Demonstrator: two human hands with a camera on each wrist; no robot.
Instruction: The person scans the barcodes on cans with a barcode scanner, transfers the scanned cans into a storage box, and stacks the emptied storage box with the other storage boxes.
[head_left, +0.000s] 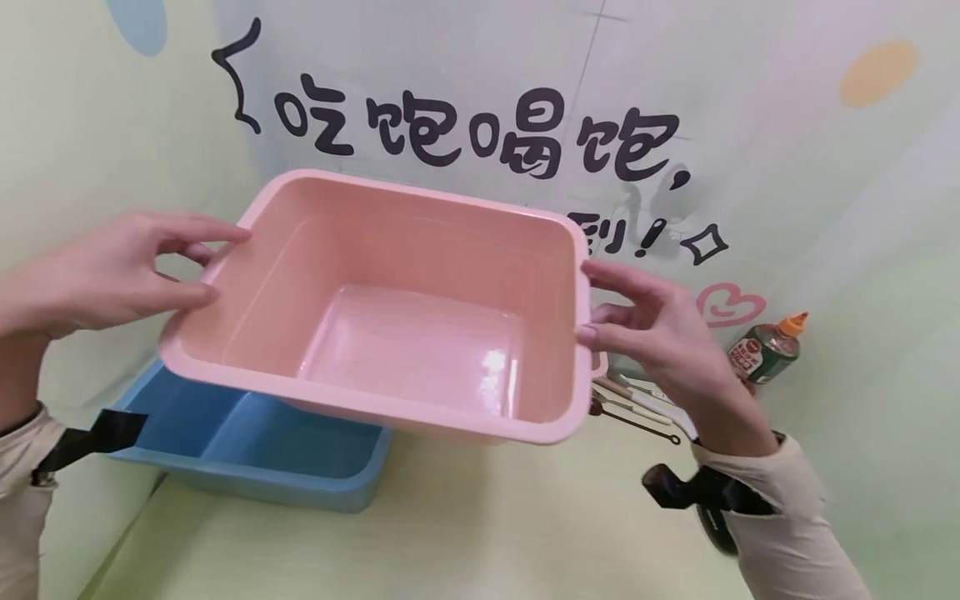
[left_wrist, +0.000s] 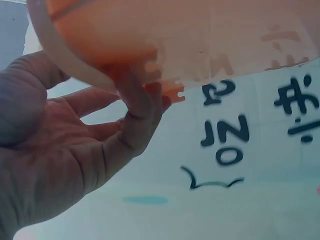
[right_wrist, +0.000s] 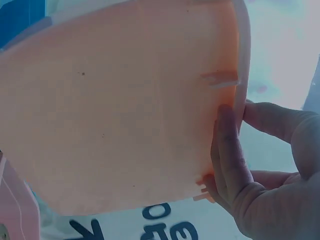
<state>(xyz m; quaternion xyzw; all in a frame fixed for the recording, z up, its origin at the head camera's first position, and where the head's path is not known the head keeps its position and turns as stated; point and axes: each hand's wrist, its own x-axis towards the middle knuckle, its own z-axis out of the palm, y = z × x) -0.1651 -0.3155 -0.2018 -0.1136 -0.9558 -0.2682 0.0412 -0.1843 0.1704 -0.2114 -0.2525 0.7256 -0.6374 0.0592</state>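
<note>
A pink plastic basin [head_left: 420, 333] is held up in the air, its open top tilted toward the head camera, with nothing inside. My left hand [head_left: 120, 271] grips its left rim, thumb on the near side. The left wrist view shows that hand's fingers [left_wrist: 137, 117] bent under the rim. At the opposite end my right hand [head_left: 660, 329] pinches the right rim. From the right wrist view, its fingers [right_wrist: 232, 155] press against the basin's outer wall while the thumb lies over the edge.
A blue basin [head_left: 292, 442] stands on the pale table [head_left: 480, 517] at left, partly covered by the pink one. Behind my right hand lie several long-handled utensils [head_left: 637, 408] and a sauce bottle [head_left: 768, 350] with an orange cap. A wall with black lettering [head_left: 480, 137] rises behind.
</note>
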